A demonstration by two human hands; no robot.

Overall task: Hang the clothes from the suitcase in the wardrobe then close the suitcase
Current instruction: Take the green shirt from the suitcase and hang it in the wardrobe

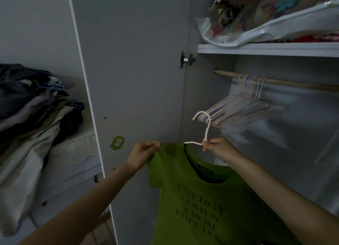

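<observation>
A green T-shirt [198, 198] with dark lettering hangs in front of me on a pale pink hanger [206, 127]. My left hand [142, 154] pinches the shirt's left shoulder. My right hand [219, 149] pinches the hanger at the base of its hook, below and left of the wooden rail [293, 84]. Several bare hangers [244, 105] hang bunched on the rail inside the open wardrobe. The suitcase is out of view.
The open wardrobe door [132, 79] stands just left of the shirt. A shelf [266, 49] above the rail carries a plastic bag [275, 20] of fabrics. At the left a pile of clothes [33, 112] with hangers lies on a bed.
</observation>
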